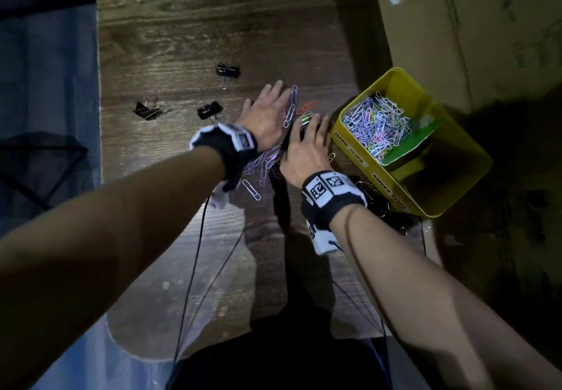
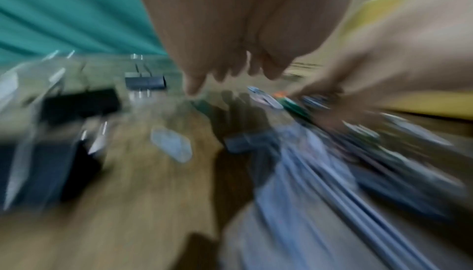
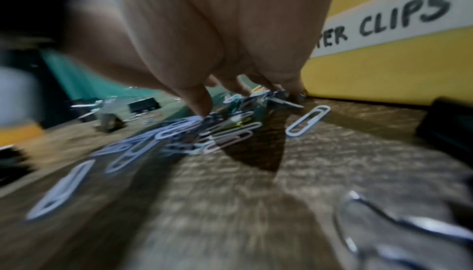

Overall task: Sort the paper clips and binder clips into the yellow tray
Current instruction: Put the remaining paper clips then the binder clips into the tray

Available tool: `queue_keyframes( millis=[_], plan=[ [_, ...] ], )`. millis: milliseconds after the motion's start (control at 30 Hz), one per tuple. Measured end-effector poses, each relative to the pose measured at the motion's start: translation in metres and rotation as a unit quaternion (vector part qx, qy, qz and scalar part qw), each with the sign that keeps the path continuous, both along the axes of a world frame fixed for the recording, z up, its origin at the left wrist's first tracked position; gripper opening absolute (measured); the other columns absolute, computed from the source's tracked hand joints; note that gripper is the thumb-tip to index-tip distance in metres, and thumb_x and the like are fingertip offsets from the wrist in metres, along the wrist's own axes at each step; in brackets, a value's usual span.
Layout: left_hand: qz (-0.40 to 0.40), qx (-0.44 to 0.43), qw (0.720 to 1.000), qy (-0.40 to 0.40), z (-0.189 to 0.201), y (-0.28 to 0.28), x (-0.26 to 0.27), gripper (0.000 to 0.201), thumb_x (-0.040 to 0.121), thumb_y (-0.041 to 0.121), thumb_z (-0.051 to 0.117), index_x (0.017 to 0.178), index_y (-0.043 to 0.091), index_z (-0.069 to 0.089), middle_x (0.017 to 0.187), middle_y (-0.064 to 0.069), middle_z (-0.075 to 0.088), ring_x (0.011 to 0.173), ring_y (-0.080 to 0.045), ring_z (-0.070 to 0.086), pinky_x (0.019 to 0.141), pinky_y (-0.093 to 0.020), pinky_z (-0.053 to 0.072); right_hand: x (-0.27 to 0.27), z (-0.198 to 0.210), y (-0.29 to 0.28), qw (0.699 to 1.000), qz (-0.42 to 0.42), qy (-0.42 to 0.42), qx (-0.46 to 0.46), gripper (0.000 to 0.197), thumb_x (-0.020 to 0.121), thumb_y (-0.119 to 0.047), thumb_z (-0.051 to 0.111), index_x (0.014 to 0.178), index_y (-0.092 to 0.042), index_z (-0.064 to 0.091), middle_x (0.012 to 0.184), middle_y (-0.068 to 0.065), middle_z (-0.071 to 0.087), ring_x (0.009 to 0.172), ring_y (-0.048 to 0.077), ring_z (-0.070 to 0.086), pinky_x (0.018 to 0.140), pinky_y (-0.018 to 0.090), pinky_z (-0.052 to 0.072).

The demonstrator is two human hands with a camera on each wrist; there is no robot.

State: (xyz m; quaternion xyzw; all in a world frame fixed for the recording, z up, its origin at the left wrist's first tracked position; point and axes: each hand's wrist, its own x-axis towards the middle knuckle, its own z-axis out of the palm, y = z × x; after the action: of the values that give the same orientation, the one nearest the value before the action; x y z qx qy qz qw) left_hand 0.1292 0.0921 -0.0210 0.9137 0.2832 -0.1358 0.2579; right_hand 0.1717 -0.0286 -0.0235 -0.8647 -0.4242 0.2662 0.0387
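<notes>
Wooden table [image 1: 194, 33]; cardboard box [image 1: 474, 24] behind; blue floor [image 1: 45, 85] left.

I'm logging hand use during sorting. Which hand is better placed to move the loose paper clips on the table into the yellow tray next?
Probably the right hand. It lies beside the yellow tray, fingertips on the loose paper clips. The left hand is flat, farther from the tray.

Left wrist view, heavily motion-blurred: left hand [image 2: 230, 31] above the tabletop [image 2: 143, 203], fingers [image 2: 193, 84] extended downward, holding nothing; right hand [image 2: 384, 62] at right, fingertips down among scattered paper clips [image 2: 266, 97]; black binder clips [image 2: 144, 81] at left; yellow tray [image 2: 419, 106] wall behind the right hand
</notes>
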Motion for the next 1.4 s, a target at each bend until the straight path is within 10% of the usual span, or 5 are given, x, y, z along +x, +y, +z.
queue_keyframes(
  millis=[400, 767, 1000, 1200, 1400],
  plan=[
    [-0.240, 0.009, 0.970, 0.027, -0.012, -0.031, -0.024, 0.052, 0.098, 0.021, 0.029, 0.148, 0.016, 0.013, 0.157, 0.002, 0.002, 0.144, -0.015, -0.002, 0.115, -0.051, 0.002, -0.018, 0.008, -0.067, 0.996, -0.063, 0.051, 0.050, 0.070, 0.088, -0.015, 0.050, 0.148, -0.004, 0.018, 0.155, 0.028, 0.004, 0.145, 0.039, 0.000, 0.120, 0.044, 0.006],
    [-0.214, -0.027, 0.976, 0.031, -0.007, -0.048, -0.035, 0.051, 0.099, 0.021, 0.030, 0.147, 0.019, 0.015, 0.157, 0.000, 0.004, 0.144, -0.017, 0.001, 0.115, -0.050, 0.001, -0.028, 0.005, -0.092, 0.995, -0.010, 0.072, 0.062, 0.078, 0.078, 0.004, 0.058, 0.148, -0.011, 0.025, 0.159, 0.012, 0.003, 0.147, 0.030, 0.005, 0.119, 0.042, 0.018],
    [0.052, 0.009, 0.999, 0.013, -0.016, -0.032, -0.092, 0.056, 0.097, 0.013, 0.031, 0.147, 0.006, 0.007, 0.156, -0.013, -0.002, 0.144, -0.028, -0.004, 0.117, -0.045, 0.004, -0.017, 0.021, -0.122, 0.996, -0.041, 0.071, 0.018, 0.081, 0.076, 0.006, 0.061, 0.147, -0.011, 0.026, 0.156, 0.016, 0.008, 0.143, 0.030, 0.020, 0.108, 0.034, 0.034],
    [-0.059, -0.028, 0.998, 0.011, -0.014, -0.064, -0.097, 0.069, 0.089, -0.001, 0.040, 0.147, 0.007, 0.003, 0.156, -0.012, -0.006, 0.144, -0.024, -0.003, 0.117, -0.037, 0.002, -0.018, 0.020, -0.084, 0.999, -0.013, 0.032, 0.037, 0.086, 0.080, -0.014, 0.067, 0.149, -0.007, 0.016, 0.154, 0.022, 0.012, 0.143, 0.035, 0.014, 0.117, 0.043, 0.023],
    [0.052, 0.003, 0.994, -0.097, 0.000, -0.067, -0.114, 0.064, 0.073, -0.007, 0.053, 0.133, 0.014, 0.040, 0.130, -0.010, 0.042, 0.108, -0.030, 0.053, 0.088, -0.043, 0.050, -0.007, 0.016, -0.056, 1.000, -0.024, 0.017, 0.003, 0.093, 0.079, -0.025, 0.073, 0.148, -0.004, 0.013, 0.147, 0.019, 0.022, 0.133, 0.033, 0.024, 0.106, 0.041, 0.033]
  ],
)
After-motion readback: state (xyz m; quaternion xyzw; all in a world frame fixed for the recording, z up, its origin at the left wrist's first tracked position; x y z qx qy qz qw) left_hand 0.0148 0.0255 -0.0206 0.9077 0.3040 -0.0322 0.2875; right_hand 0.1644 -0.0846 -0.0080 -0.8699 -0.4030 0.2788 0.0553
